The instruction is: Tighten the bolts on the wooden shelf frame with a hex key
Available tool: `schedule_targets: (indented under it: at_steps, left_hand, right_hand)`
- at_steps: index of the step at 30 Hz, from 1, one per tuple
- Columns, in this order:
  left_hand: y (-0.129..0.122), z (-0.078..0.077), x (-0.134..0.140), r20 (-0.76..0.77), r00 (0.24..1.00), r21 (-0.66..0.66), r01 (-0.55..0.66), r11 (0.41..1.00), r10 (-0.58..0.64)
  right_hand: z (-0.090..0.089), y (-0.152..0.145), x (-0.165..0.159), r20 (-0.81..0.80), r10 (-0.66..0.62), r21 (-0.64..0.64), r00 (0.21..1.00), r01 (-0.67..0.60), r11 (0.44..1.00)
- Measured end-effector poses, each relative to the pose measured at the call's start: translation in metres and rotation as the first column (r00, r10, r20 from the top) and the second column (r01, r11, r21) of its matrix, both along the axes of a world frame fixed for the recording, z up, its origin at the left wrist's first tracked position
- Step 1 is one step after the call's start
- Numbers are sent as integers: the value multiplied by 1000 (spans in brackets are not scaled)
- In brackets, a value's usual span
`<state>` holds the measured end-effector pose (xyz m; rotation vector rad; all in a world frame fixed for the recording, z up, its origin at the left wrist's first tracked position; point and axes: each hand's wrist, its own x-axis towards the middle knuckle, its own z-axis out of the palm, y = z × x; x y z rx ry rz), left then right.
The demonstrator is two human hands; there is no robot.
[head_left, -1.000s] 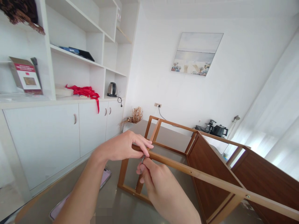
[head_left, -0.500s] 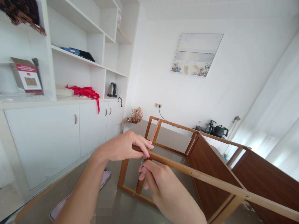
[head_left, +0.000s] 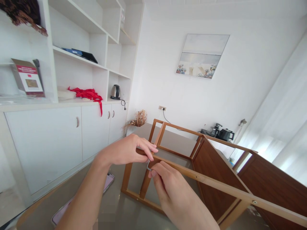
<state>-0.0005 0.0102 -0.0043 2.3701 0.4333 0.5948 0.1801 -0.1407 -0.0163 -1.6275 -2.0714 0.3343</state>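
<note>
My right hand [head_left: 168, 182] pinches one arm of a small grey hex key [head_left: 148, 166], with the fingers curled. The key's other arm points up to the near rail of a brown wooden frame [head_left: 206, 181], close to its left corner. My left hand [head_left: 133, 149] is closed over that rail, thumb on the near side and fingers across the top. Its thumb and index tips are right at the key's upper end and hide where it meets the wood. The frame lies on its side on a grey table [head_left: 112, 204].
A phone [head_left: 109, 180] lies under my left forearm. Brown panels [head_left: 216, 172] are fixed inside the frame on the right. Behind stand a black kettle [head_left: 225, 134], dried stalks [head_left: 139, 118] and white cabinets [head_left: 45, 143].
My right hand has shifted slightly right, and the hex key has turned, so its bend and lower arm show more. My left hand and the frame stay put.
</note>
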Motion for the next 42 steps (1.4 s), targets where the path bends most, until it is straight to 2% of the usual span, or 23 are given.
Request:
schedule_targets:
  at_steps: [13,20,30,33,36,39,42]
  left_hand:
    - [0,1,0,-3,1000,6,6,1000,-6]
    - [-2,3,0,-3,1000,13,-3,1000,3]
    - [-2,2,0,4,1000,12,8,1000,-9]
    - [-2,3,0,7,1000,18,4,1000,-4]
    - [-1,2,0,17,1000,20,3,1000,-3]
    - [0,1,0,15,1000,18,3,1000,-4]
    - [-1,1,1,9,1000,18,7,1000,-7]
  right_hand:
    - [-2,4,-5,15,-42,69,999,40,997]
    - [-1,4,-4,25,-39,56,999,38,998]
    - [-6,8,-7,64,-142,198,988,127,972]
    - [-5,7,-6,127,-182,138,975,164,977]
    - [-4,8,-7,172,-140,47,975,134,990]
    - [-5,11,-9,135,-87,-11,987,90,996]
    - [-9,14,-11,84,-75,14,994,74,997]
